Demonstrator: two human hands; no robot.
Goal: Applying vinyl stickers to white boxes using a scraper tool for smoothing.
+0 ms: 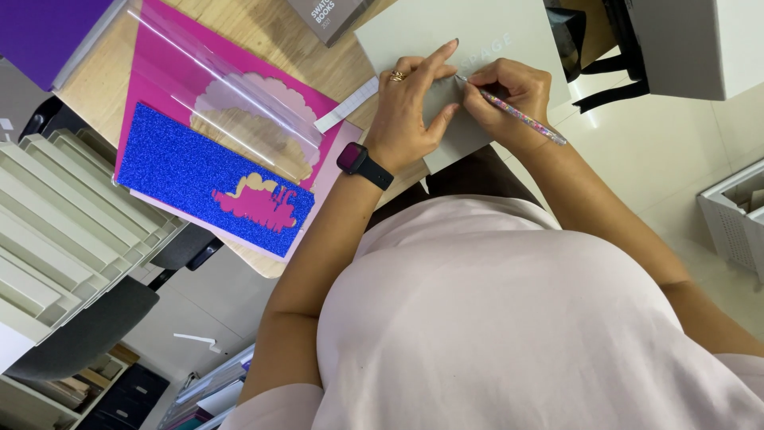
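My left hand [414,103] lies flat on a grey card sheet [517,32] on the wooden table, fingers spread, a ring on one finger and a dark watch [362,165] on the wrist. My right hand [509,95] grips a thin glittery pen-like tool [521,117], its tip touching the grey sheet right beside my left fingertips. What lies under the tip is hidden by my fingers.
A pink sheet with a scalloped cut-out [255,111], a blue glitter sheet with a cut-out [207,187] and a clear plastic sleeve [207,72] lie to the left. A grey booklet [326,16] lies at the top, a white tiered tray rack [64,231] stands far left.
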